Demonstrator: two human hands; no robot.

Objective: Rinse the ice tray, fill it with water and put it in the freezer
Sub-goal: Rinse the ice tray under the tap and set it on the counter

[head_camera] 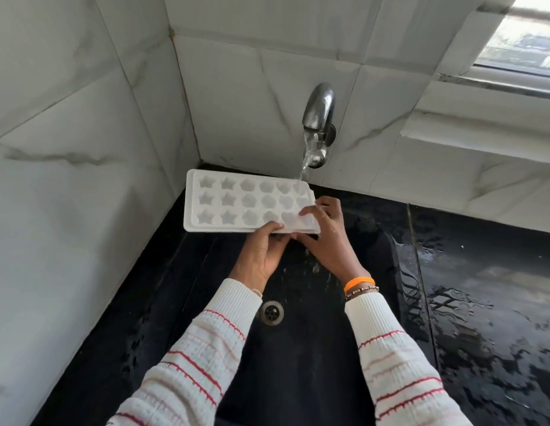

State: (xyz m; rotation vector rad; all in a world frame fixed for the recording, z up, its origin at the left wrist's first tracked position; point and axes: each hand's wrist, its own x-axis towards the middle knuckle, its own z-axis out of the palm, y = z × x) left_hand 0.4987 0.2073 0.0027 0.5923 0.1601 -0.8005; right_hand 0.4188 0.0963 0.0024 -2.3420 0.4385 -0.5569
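A white ice tray (pixel 233 201) with star and flower shaped cups is held level over the black sink (pixel 298 348), cups facing up. My left hand (pixel 261 253) grips its near edge from below, thumb on top. My right hand (pixel 326 232) holds the tray's right end, fingers curled over the rim. A metal tap (pixel 318 118) on the tiled wall runs water (pixel 301 170) onto the tray's far right corner. Water spills off the tray between my hands into the sink.
A round metal drain (pixel 270 312) sits in the sink bottom below my left wrist. A wet black counter (pixel 482 287) extends to the right. White marble-look tiles (pixel 83 179) close in the left and back. A window ledge (pixel 498 87) is at upper right.
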